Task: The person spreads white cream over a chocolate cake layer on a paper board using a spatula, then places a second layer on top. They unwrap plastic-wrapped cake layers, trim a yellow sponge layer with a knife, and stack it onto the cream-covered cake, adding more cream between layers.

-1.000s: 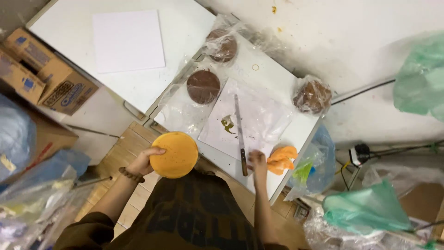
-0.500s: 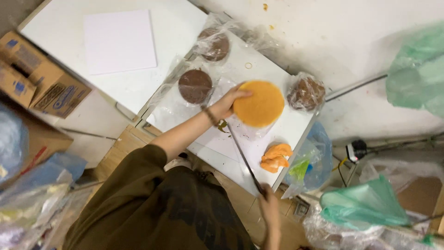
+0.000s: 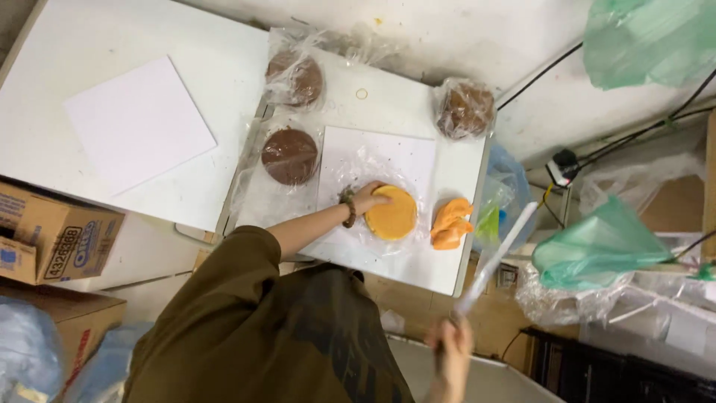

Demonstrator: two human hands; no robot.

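Observation:
My left hand (image 3: 368, 198) rests on the left edge of a round orange cake layer (image 3: 392, 214) lying on clear plastic over a white sheet (image 3: 380, 160) on the white table (image 3: 406, 108). A beaded band circles that wrist. My right hand (image 3: 451, 351) is low, off the table's near edge, gripping a long knife (image 3: 494, 259) whose blurred blade points up toward the table corner. An orange cloth (image 3: 450, 224) lies just right of the orange layer.
Three brown round cakes in clear plastic sit on the table: one at back left (image 3: 294, 78), one at left (image 3: 289, 156), one at back right (image 3: 465, 109). A second white table with a white sheet (image 3: 139, 123) stands left. Cardboard boxes (image 3: 56, 239), green bags (image 3: 597, 250) and cables surround.
My left hand carried the orange layer from my lap side onto the white sheet and set it down. My right hand lifted the knife off the table and drew it back toward me.

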